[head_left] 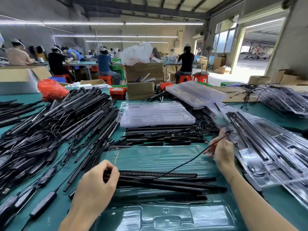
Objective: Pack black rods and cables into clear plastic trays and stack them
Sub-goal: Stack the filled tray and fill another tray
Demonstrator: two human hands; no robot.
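A clear moulded plastic tray [166, 215] lies on the green worktop [58, 207] at the lower centre of the frame, its near edge cut off by the bottom border. Across its middle a bundle of long black rods [166, 182] is laid, their left ends gripped by the left hand [98, 185], whose fingers are curled round them. A thin black cable [188, 162] runs from the bundle up to the right hand [221, 152], by which it is pinched near its knotted end.

The room around the tray is tight. A large loose heap of black rods and wired black modules [55, 129] crowds the left side right up to the tray's left edge. Just beyond the far edge a row of black rods [160, 135] is laid, and behind that a stack of empty clear trays [156, 114]. Filled clear trays [273, 150] overlap at the right, touching the near tray's right rim. A narrow strip of bare worktop is seen at the lower left.

A small embossed mark is seen in the tray's near section, but it cannot be read.
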